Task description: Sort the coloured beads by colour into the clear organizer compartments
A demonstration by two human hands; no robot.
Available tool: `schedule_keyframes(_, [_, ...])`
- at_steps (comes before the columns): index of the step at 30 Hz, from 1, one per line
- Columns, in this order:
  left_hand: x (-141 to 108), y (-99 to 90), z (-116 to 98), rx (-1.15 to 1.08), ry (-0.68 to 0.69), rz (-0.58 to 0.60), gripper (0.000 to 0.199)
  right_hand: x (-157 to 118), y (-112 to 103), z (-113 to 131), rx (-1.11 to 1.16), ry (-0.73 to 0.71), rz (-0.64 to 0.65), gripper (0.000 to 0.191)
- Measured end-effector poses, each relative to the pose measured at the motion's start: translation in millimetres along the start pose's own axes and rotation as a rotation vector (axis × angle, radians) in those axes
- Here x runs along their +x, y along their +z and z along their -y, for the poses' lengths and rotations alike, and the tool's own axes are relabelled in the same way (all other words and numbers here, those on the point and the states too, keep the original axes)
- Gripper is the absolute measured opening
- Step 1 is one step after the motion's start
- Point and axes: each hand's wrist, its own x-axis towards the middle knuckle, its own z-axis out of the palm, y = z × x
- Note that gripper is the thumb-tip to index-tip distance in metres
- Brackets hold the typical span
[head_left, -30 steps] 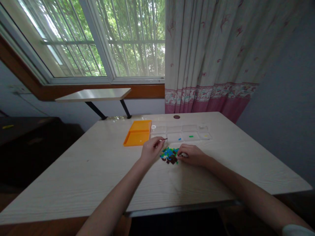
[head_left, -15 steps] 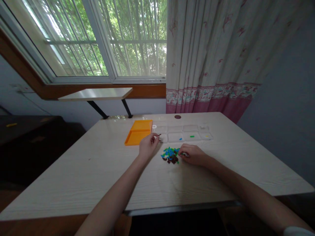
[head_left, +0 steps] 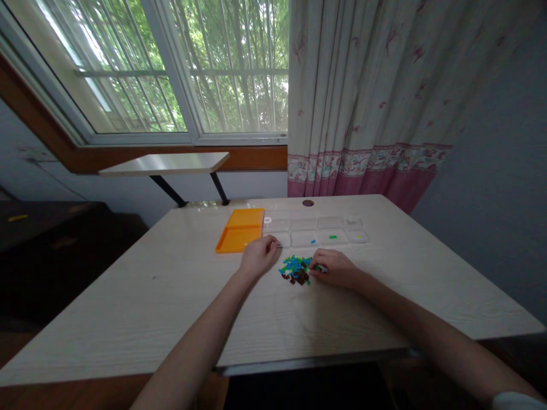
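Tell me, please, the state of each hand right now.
Left hand: fingers curled at the clear tray; whether it grips anything cannot be told.
Right hand: fingers curled at the pile of small pieces; what it grips cannot be told.

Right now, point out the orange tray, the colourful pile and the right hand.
Orange tray (head_left: 233,240): head view, floor of its near section.
Colourful pile (head_left: 296,269): head view, middle of the heap.
Right hand (head_left: 335,267): head view, back of the hand.

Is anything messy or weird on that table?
A bit messy: the heap of little pieces lies loose on the table, blue, green and brown jumbled together, outside the clear tray, so it looks almost spilled. I see nothing broken.
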Motion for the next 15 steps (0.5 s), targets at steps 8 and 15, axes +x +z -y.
schedule_keyframes(8, [-12,1.5,-28,-0.014,0.365,0.178,0.023,0,5,-3,-0.048,-0.028,-0.004,0.013])
schedule_keyframes(15, [-15,2.2,-32,0.028,0.416,0.197,0.022,1,5,-3,-0.034,-0.040,-0.057,0.013])
